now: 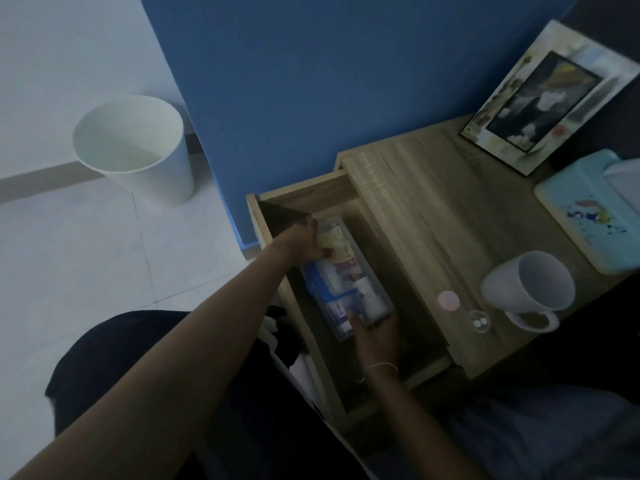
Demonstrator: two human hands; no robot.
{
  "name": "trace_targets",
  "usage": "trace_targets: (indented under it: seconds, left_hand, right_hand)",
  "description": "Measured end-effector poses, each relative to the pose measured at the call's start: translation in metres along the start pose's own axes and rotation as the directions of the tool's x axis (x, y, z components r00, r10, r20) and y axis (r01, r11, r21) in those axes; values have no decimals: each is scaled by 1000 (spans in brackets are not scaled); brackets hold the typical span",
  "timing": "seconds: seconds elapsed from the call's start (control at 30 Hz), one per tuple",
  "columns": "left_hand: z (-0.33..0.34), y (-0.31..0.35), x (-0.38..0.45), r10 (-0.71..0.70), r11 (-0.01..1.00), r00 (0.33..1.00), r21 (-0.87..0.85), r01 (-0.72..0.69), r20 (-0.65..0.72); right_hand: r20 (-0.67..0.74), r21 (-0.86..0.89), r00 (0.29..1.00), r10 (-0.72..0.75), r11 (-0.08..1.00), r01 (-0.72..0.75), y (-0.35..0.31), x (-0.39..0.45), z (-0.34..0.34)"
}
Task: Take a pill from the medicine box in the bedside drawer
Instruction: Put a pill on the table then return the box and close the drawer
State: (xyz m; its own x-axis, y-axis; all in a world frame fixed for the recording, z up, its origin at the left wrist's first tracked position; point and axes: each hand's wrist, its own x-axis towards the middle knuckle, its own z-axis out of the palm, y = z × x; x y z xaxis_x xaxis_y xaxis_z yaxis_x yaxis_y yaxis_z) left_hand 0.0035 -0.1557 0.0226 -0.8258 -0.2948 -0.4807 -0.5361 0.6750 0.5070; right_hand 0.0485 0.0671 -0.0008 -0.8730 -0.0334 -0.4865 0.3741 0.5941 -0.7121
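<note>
From the head camera, your left hand [304,242] is curled over the far end of the clear medicine box [346,278] and your right hand [375,336] cups its near end, fingers closed against the plastic; how firmly either one grips you cannot tell in this dim light. The box lies inside the open drawer [301,194] of the bedside table [433,216], its long axis running from the drawer's far left corner toward you and to the right, open top facing up with packets and a small bottle loose inside. If you lift with uneven hands the box could tilt and spill its contents into the drawer. A small clear cup [479,322] holding pills sits near the table's edge beside the white mug [530,289]; a stray elbow could knock it
</note>
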Motion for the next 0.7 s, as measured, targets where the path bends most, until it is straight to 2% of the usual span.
trace_targets:
  seconds: [0.03, 0.1, 0.2, 0.3, 0.37, 0.43, 0.53, 0.6, 0.7]
  left_hand:
    - [3, 2, -2, 11, 998, 1000, 56, -10, -12]
    - [11, 7, -11, 69, 977, 995, 208, -52, -76]
    - [25, 10, -17, 189, 942, 975, 302, -147, -115]
    - [38, 5, -21, 202, 931, 976, 326, -163, -87]
    - [40, 4, -23, 189, 928, 976, 344, -141, -110]
    - [37, 7, -27, 185, 930, 960, 352, -101, -212]
    - [31, 12, -38, 74, 978, 868, 205, 33, -492]
    - [30, 8, -44, -50, 994, 799, 50, 100, -600]
    - [34, 0, -45, -192, 981, 743, -103, 166, -642]
  right_hand:
    - [-45, -134, 996, -74, 989, 67, -1, -2, -2]
    - [-26, -341, 973, -229, 917, 206, -2, -2, -4]
    - [172, -574, 894, -414, 696, 432, -3, 5, -7]
    - [290, -702, 848, -444, 504, 503, -2, 7, -10]
    - [309, -731, 836, -453, 449, 513, -4, 2, -11]
    - [328, -714, 778, -536, 399, 576, -15, 3, -14]
    - [325, -659, 668, -669, 347, 667, -59, 29, -23]
    - [273, -656, 655, -704, 362, 663, -93, 59, -31]
    - [271, -711, 675, -686, 330, 621, -118, 111, -49]
